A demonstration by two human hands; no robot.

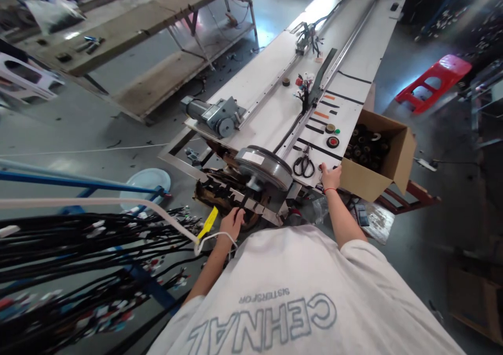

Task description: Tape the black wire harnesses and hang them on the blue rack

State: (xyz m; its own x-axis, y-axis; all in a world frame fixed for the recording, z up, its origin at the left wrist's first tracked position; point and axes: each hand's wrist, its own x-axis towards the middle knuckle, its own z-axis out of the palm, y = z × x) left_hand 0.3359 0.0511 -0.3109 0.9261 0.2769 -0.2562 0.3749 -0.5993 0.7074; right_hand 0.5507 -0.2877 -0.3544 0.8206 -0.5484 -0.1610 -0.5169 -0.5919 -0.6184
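My left hand point(231, 222) is closed around a black cable at the front of a metal frame point(251, 203), just below a round grey drum point(265, 167). My right hand point(331, 177) rests on the near edge of the long white worktable point(271, 108), with its fingers bent. It lies between black scissors point(304, 165) and an open cardboard box point(371, 158) of black tape rolls. Whether it holds anything small is unclear. A red band circles that wrist.
A rack of several black cable harnesses point(78, 250) with a yellow tag point(207, 223) fills the lower left. A grey motor point(214, 115) sits at the table's left corner. A rail, wire bundles and tape rolls point(332, 141) lie along the table. A red stool point(434, 81) stands right.
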